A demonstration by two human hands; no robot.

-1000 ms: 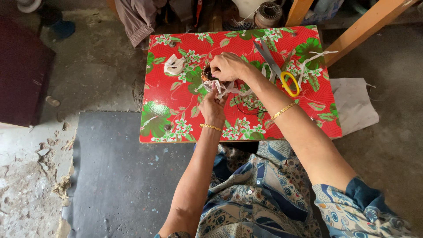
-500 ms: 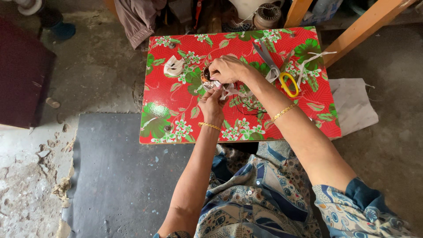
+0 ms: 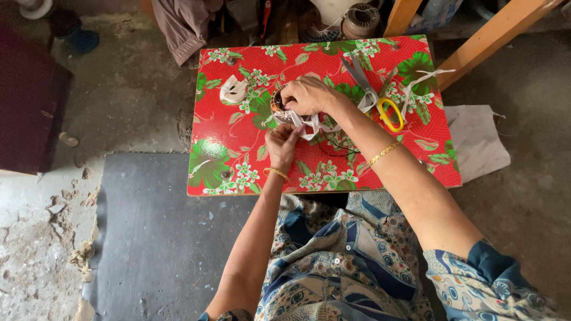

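Observation:
A low table covered in red floral oilcloth (image 3: 238, 160) stands in front of me. My right hand (image 3: 309, 95) is closed over a small dark round object (image 3: 278, 100) near the table's middle, which it mostly hides. My left hand (image 3: 283, 142) sits just below it and pinches a white cloth strip (image 3: 309, 123) that loops between both hands. Thin dark wires (image 3: 333, 145) trail from under the strip toward me. Both wrists wear gold bracelets.
Scissors with yellow handles (image 3: 380, 104) lie right of my hands among more white strips (image 3: 416, 83). A folded white piece (image 3: 233, 90) lies at the table's left. A dark mat (image 3: 154, 238), white cloth (image 3: 476, 139), a wooden beam (image 3: 493, 32) and a wire spool (image 3: 360, 19) surround the table.
Both hands have stayed at the same spot on the table. The fingers have shifted slightly on the white strip.

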